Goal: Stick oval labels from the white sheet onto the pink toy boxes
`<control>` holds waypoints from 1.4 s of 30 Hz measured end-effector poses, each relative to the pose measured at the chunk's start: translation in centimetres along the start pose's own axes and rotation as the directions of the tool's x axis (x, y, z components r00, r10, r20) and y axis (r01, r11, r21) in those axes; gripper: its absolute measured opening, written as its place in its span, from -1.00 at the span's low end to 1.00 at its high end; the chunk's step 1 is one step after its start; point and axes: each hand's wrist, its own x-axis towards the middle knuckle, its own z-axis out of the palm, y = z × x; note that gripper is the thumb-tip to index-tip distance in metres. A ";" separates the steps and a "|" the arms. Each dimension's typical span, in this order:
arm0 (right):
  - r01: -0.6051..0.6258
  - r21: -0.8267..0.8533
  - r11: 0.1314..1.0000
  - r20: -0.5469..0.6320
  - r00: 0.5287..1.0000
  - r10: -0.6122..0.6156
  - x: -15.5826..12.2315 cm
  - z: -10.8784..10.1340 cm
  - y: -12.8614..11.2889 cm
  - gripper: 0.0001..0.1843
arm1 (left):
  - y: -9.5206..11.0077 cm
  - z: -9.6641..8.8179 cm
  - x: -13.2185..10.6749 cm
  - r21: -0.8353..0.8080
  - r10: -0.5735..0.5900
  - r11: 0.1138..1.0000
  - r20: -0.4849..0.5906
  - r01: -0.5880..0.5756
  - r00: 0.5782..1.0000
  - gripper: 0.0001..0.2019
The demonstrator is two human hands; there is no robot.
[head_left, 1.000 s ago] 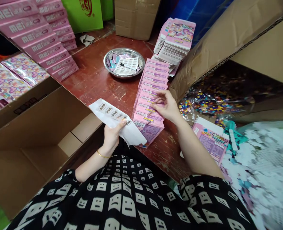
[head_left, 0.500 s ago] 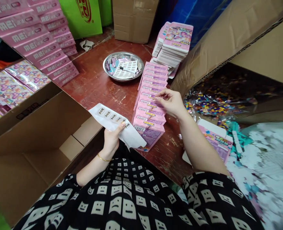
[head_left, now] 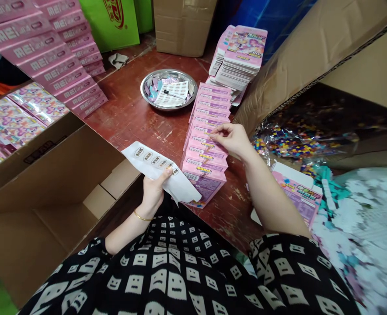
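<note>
My left hand holds a white sticker sheet with a row of round labels, its thumb pressed on the sheet's near end. A fanned row of pink boxes lies on the red-brown table, each box overlapping the one behind. My right hand rests on a box in the middle of that row, fingertips pinched together against its top edge. Whether a sticker sits under the fingertips is hidden.
A steel bowl with paper scraps and a sticker sheet stands beyond the row. A stack of flat pink cartons is at the back. An open cardboard box is at left, a bag of coloured pieces at right.
My right hand moved one box farther along the row and pressed down on it. The left hand and sticker sheet stayed in place.
</note>
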 end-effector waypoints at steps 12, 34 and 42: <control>0.178 0.047 0.983 -0.159 0.973 -0.169 -9.0 3.6 -6.9 -0.85 | 0.5 0.6 -1.6 -0.026 -0.080 0.996 0.036 0.081 0.996 -0.57; 0.462 -0.210 0.862 0.157 0.886 -0.437 -19.5 2.4 -12.4 -0.89 | 11.9 -4.4 -2.4 0.466 -0.025 0.820 0.611 -0.334 0.791 -0.70; 0.236 -0.159 0.959 0.046 0.972 -0.232 -18.8 3.7 -8.9 -0.93 | 8.9 -3.5 -2.5 0.543 -0.080 0.781 0.577 -0.309 0.813 -0.62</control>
